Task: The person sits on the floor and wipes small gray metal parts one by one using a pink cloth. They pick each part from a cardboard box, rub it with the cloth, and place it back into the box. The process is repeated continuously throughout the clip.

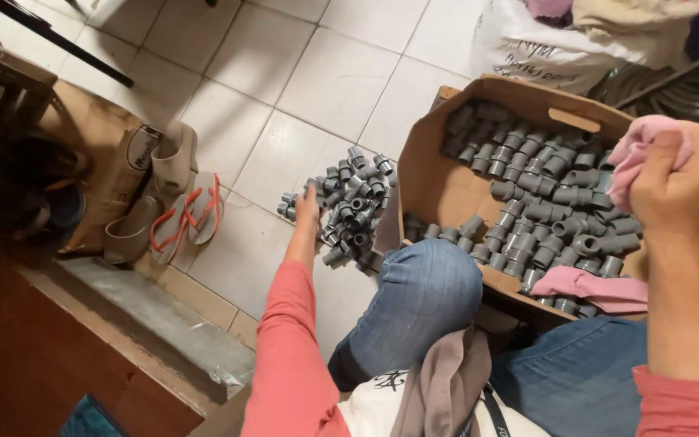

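My left hand (308,207) reaches down to a pile of grey plastic pipe fittings (350,210) on the tiled floor, its fingers at the pile's left edge; whether it holds a fitting is hidden. Raised above an open cardboard box (430,174) is my right hand (677,182), closed around a pink cloth (637,154). Many more grey pipe fittings (540,194) fill the box. A second pink cloth (596,287) lies on the fittings at the box's near edge. My knees in blue jeans sit between the pile and the box.
Sandals and slippers (167,202) lie on the floor at left, beside flattened cardboard (107,154). A wooden cabinet edge (99,324) runs along the lower left. A white sack (535,48) and bundled cloth stand behind the box.
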